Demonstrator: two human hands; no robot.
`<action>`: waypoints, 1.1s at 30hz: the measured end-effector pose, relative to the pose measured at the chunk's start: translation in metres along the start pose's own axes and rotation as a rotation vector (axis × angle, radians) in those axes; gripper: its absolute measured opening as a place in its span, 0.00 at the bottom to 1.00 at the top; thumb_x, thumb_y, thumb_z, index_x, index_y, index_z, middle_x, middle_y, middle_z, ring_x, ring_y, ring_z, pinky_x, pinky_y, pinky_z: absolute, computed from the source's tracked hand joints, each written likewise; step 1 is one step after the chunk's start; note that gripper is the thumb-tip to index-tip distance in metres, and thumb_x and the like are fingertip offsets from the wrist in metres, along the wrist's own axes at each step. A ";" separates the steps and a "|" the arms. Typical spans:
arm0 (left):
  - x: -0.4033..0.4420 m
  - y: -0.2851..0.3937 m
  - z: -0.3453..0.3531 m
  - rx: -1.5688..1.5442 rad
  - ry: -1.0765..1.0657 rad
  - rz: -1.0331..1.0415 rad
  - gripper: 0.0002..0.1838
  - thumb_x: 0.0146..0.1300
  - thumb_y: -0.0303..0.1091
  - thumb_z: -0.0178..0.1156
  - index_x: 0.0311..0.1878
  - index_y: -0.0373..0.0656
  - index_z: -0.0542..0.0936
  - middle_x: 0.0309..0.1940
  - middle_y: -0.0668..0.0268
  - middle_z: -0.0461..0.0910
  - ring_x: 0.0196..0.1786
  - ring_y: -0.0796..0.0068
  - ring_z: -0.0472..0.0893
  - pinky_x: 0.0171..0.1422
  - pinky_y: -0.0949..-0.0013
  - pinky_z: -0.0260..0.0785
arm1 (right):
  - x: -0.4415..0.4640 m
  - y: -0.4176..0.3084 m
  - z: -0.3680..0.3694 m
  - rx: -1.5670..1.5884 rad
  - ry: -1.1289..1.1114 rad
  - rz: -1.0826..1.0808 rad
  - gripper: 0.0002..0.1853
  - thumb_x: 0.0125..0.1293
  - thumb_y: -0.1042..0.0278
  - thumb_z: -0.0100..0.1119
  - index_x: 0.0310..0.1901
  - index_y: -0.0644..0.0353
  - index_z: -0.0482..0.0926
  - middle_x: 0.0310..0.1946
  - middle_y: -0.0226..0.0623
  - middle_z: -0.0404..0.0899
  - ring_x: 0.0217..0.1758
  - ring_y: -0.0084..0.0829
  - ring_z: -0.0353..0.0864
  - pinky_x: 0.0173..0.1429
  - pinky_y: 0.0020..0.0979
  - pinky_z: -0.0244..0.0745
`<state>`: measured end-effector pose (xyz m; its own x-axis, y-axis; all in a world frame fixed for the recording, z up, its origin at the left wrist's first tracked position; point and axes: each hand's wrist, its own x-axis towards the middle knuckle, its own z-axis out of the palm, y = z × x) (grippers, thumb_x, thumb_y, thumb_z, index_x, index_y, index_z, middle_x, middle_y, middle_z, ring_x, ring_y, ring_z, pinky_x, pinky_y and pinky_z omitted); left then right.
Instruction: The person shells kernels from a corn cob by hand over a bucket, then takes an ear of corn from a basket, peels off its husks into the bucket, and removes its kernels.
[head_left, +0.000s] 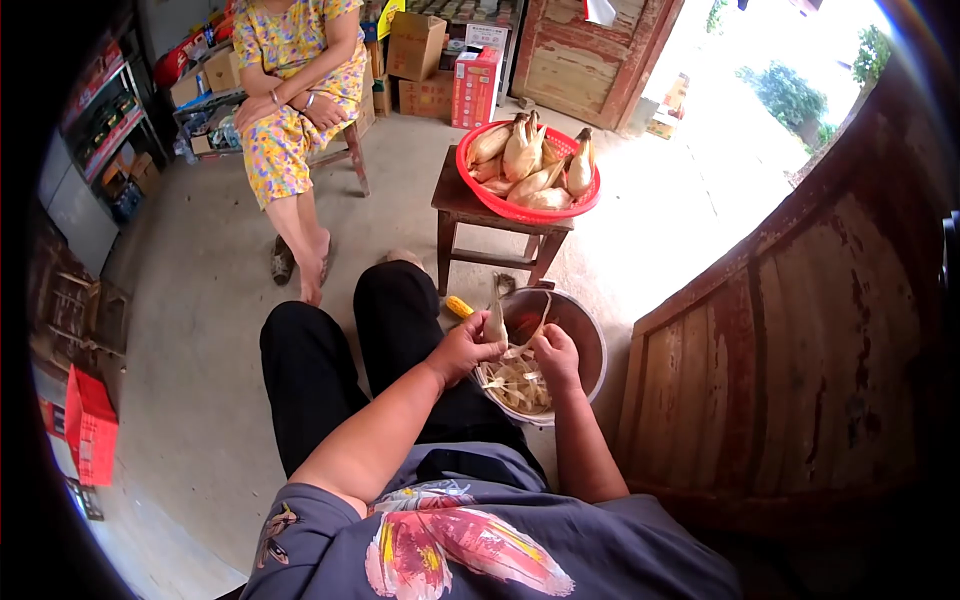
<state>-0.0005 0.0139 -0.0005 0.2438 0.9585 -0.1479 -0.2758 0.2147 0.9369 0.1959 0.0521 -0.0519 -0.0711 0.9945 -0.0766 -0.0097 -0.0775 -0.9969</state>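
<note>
My left hand (467, 348) is closed round an ear of corn (496, 322) in its pale husk, held upright with dark silk at its top. Pinched in my right hand (554, 354) is a strip of corn husk (543, 315), pulled away to the right of the ear. Both hands are above a round metal bucket (597, 375) with loose husks (520, 385) inside. A bare yellow corn cob (459, 307) shows just left of the bucket, partly beside my knee; what it rests on is hidden.
Ahead, a red plastic basket (480, 195) full of unhusked corn stands on a wooden stool (450, 200). A seated person in a yellow floral dress (300, 60) is at the upper left. A worn wooden door (770, 360) closes in the right side. A red crate (92, 425) lies far left.
</note>
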 end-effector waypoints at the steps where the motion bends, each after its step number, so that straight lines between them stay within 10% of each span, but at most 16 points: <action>1: -0.001 0.005 0.000 -0.092 0.005 -0.051 0.20 0.62 0.26 0.64 0.56 0.46 0.72 0.41 0.70 0.79 0.43 0.78 0.80 0.48 0.72 0.75 | 0.001 0.006 -0.006 -0.240 -0.003 -0.062 0.03 0.59 0.73 0.56 0.30 0.60 0.76 0.24 0.28 0.75 0.26 0.20 0.71 0.32 0.25 0.69; 5: -0.001 0.004 -0.001 -0.176 -0.045 -0.125 0.18 0.63 0.29 0.65 0.55 0.45 0.72 0.41 0.69 0.80 0.42 0.77 0.81 0.47 0.72 0.75 | -0.014 0.036 -0.019 -0.921 0.092 -0.138 0.07 0.54 0.65 0.60 0.28 0.60 0.77 0.31 0.47 0.79 0.35 0.47 0.80 0.41 0.41 0.75; 8: -0.004 0.011 -0.004 -0.152 -0.075 -0.178 0.19 0.63 0.31 0.66 0.55 0.43 0.72 0.41 0.69 0.80 0.42 0.77 0.81 0.47 0.72 0.75 | -0.021 0.060 -0.031 -1.083 0.024 0.093 0.09 0.56 0.66 0.59 0.38 0.59 0.79 0.36 0.48 0.81 0.40 0.46 0.82 0.45 0.40 0.77; 10: -0.005 0.010 -0.003 -0.118 -0.104 -0.172 0.21 0.62 0.32 0.67 0.56 0.43 0.71 0.42 0.69 0.80 0.43 0.77 0.81 0.47 0.72 0.75 | -0.019 0.079 -0.039 -0.910 0.092 -0.136 0.15 0.58 0.67 0.60 0.47 0.58 0.79 0.35 0.46 0.83 0.38 0.40 0.84 0.45 0.36 0.78; 15: 0.003 -0.001 0.004 0.068 -0.131 -0.149 0.29 0.60 0.26 0.68 0.61 0.40 0.63 0.46 0.61 0.80 0.48 0.75 0.80 0.52 0.71 0.75 | -0.015 -0.041 -0.010 -0.035 -0.170 0.085 0.08 0.67 0.69 0.60 0.43 0.63 0.80 0.30 0.27 0.80 0.32 0.17 0.76 0.39 0.20 0.72; 28: 0.009 -0.018 -0.008 0.238 -0.253 -0.107 0.26 0.59 0.31 0.59 0.62 0.45 0.70 0.46 0.72 0.75 0.48 0.81 0.74 0.54 0.74 0.68 | -0.005 -0.036 -0.003 -0.237 -0.286 -0.019 0.10 0.63 0.64 0.66 0.36 0.63 0.81 0.29 0.28 0.81 0.32 0.19 0.77 0.39 0.24 0.74; 33: 0.014 -0.032 -0.010 0.270 -0.235 0.020 0.28 0.54 0.31 0.64 0.60 0.44 0.71 0.40 0.69 0.77 0.38 0.78 0.77 0.38 0.74 0.70 | -0.017 -0.048 -0.001 -0.099 -0.305 0.060 0.10 0.62 0.65 0.66 0.33 0.63 0.79 0.26 0.28 0.79 0.29 0.19 0.76 0.35 0.24 0.73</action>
<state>0.0026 0.0224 -0.0357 0.4567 0.8859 -0.0807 -0.0349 0.1085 0.9935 0.1988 0.0393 -0.0033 -0.3642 0.9204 -0.1420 0.0997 -0.1131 -0.9886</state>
